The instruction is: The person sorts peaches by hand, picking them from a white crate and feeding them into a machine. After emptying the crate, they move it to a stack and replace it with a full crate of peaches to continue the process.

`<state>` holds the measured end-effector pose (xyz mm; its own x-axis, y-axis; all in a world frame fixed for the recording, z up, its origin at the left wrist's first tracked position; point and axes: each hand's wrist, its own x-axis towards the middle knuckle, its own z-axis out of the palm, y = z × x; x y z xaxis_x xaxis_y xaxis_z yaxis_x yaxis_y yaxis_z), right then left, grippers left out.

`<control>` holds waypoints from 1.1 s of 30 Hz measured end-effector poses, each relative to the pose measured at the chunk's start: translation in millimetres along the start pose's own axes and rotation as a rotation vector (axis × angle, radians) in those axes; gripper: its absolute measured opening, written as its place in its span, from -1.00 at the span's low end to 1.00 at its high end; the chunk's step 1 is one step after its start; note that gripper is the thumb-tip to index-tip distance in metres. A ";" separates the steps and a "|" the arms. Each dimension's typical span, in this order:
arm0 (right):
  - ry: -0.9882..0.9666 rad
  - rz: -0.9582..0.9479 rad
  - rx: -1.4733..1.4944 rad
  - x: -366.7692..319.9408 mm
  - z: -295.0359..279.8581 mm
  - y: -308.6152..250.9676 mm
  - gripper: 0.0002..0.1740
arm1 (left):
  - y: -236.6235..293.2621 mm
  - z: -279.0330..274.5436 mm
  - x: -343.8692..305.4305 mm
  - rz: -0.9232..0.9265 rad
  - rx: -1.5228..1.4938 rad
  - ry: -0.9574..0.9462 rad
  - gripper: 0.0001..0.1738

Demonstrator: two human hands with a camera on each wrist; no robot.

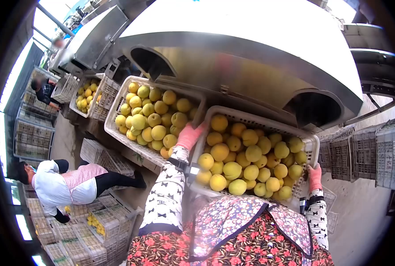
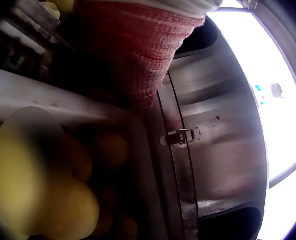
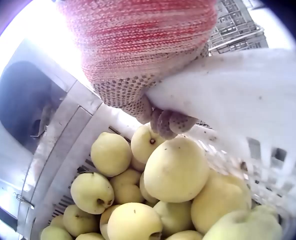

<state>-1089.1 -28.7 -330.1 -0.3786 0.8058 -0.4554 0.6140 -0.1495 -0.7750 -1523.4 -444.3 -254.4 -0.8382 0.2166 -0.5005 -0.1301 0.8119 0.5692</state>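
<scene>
A white plastic crate (image 1: 313,146) full of yellow peaches (image 1: 253,153) sits in front of me, tilted in the head view. My right hand (image 1: 315,177), in a pink knit glove, grips its right rim. The right wrist view has the curled fingertips (image 3: 170,122) showing on the inner side of the crate wall, above the peaches. My gloved left hand (image 1: 190,136) holds the crate's left rim, in the gap beside a second crate (image 1: 111,119) of peaches. The left wrist view shows the glove (image 2: 138,55) at the rim; its fingers are mostly hidden.
A metal machine (image 1: 224,71) with two dark openings stands right behind the crates. Another peach crate (image 1: 106,95) is farther left. A person (image 1: 64,181) bends over stacked crates (image 1: 80,239) at left; another person (image 1: 44,91) stands behind. More crate stacks (image 1: 363,150) stand at right.
</scene>
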 end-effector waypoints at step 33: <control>0.365 -0.038 -0.518 -74.1 16.8 9.9 -0.45 | -257.5 -102.9 -62.2 -0.504 -1.262 0.660 0.03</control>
<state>-1066.6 -99.6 -311.3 -0.2017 0.9624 -0.1821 0.8951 0.1057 -0.4331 -1492.2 -722.7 -302.7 -0.6046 -0.4879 -0.6296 -0.5371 -0.3341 0.7746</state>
